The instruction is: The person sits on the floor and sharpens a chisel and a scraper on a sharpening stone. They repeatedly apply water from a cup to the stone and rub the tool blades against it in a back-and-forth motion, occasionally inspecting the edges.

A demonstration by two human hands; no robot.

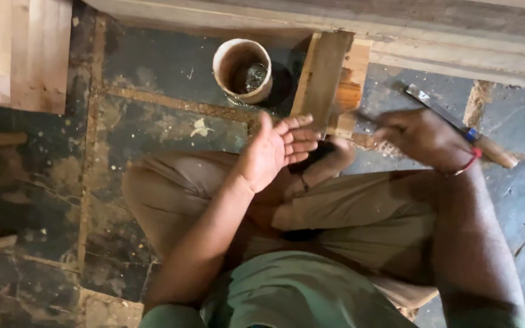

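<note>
On a stained stone floor (153,127), left hand (274,149) fingers spread empty; right hand (423,136) fingers grip a chisel (457,124).

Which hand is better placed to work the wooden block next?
Right, probably. The right hand is closed, apparently gripping a thin tool pointed at the wooden block, though it is blurred. The left hand is open, palm up, empty.

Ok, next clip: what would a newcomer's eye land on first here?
Probably the left hand, raised open-palmed at the centre above the person's crossed legs. Next, the right hand at right, blurred, beside a chisel with a wooden handle; whether it grips it is unclear. Behind them a round container stands on the floor beside a wooden block.
</note>
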